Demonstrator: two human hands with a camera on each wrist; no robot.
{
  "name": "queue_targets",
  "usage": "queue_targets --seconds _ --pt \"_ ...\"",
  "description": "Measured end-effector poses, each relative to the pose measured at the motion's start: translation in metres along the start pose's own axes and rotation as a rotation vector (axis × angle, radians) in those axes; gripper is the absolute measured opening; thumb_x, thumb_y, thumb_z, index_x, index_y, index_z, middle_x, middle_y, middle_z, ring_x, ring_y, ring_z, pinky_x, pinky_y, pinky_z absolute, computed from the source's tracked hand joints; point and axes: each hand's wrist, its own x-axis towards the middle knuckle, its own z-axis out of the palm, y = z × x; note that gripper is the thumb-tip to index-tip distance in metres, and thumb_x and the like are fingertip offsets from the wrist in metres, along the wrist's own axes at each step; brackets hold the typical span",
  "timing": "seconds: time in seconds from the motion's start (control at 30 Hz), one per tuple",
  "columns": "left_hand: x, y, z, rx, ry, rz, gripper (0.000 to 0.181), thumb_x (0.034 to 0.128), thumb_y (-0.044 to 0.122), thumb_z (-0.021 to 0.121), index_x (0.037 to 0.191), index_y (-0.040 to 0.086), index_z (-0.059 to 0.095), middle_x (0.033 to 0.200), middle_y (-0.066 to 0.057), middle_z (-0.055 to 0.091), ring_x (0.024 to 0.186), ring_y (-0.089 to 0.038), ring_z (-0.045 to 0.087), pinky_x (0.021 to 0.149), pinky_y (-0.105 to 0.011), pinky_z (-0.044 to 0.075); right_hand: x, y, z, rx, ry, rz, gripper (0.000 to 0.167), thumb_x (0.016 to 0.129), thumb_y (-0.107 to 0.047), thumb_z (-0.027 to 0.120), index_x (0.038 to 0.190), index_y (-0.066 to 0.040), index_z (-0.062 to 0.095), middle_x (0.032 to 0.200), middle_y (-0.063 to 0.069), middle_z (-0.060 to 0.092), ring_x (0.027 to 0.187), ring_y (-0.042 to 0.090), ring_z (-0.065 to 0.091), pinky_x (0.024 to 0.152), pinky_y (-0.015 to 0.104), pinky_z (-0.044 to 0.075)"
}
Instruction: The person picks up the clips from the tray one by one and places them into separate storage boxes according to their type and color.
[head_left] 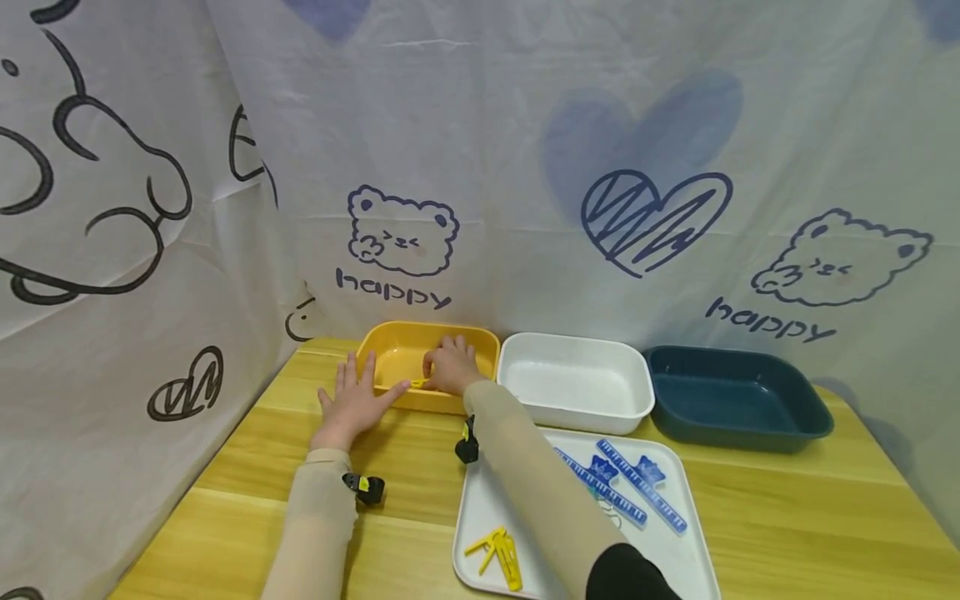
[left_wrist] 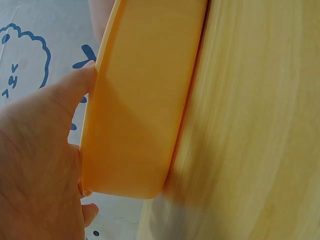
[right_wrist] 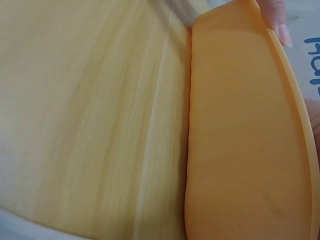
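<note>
At the left end of the row stands a yellow bin. My left hand rests on its near left rim, fingers spread; in the left wrist view the thumb touches the rim beside the bin's outer wall. My right hand reaches down inside the bin with bent fingers and pinches a small yellow clothespin, of which only one end shows. Its fingertips are partly hidden, and the right wrist view shows mostly the bin's outer wall. Other yellow clothespins lie on a white tray.
Right of the yellow bin stand a white bin and a dark teal bin. Blue rulers with bear-shaped parts lie on the tray, under and beside my right forearm. A printed cloth hangs behind the wooden table.
</note>
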Motion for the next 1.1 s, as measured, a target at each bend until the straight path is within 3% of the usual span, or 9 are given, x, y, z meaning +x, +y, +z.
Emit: queue_targets --seconds 0.27,0.63,0.9,1.1 --pt "0.0 0.003 0.002 -0.008 -0.014 -0.001 0.1 0.0895 0.074 0.039 0.158 0.011 0.002 0.162 -0.024 -0.013 0.149 -0.045 -0.012 0.108 -0.077 -0.008 -0.005 0.006 -0.002 0.038 0.021 0.014 0.022 0.08 -0.044 0.077 0.088 -0.024 0.069 0.122 0.003 0.049 0.117 0.025 0.035 0.099 0.042 0.03" --pt "0.002 0.001 0.005 0.002 -0.024 -0.005 0.102 0.0876 0.078 0.037 0.158 0.012 0.001 0.162 -0.023 -0.012 0.149 -0.044 -0.012 0.109 -0.077 -0.006 -0.021 0.008 -0.013 0.03 0.146 -0.01 0.019 0.088 -0.039 0.068 0.095 -0.021 0.066 0.125 0.003 0.055 0.121 0.025 0.04 0.103 0.042 0.034" --pt "0.004 -0.003 0.004 0.004 -0.017 0.0 0.103 0.0875 0.079 0.035 0.158 0.012 0.0 0.162 -0.023 -0.015 0.149 -0.046 -0.011 0.108 -0.078 -0.007 -0.028 0.006 -0.021 0.01 0.229 -0.042 0.017 0.086 -0.038 0.063 0.092 -0.022 0.062 0.116 0.001 0.055 0.117 0.022 0.042 0.102 0.04 0.036" --pt "0.004 -0.003 0.003 -0.005 -0.018 0.009 0.102 0.0885 0.077 0.036 0.158 0.012 0.0 0.161 -0.023 -0.017 0.149 -0.047 -0.012 0.107 -0.079 -0.008 -0.038 0.004 -0.03 0.013 0.238 -0.059 0.017 0.086 -0.037 0.063 0.092 -0.022 0.061 0.117 0.001 0.055 0.117 0.021 0.041 0.104 0.04 0.037"
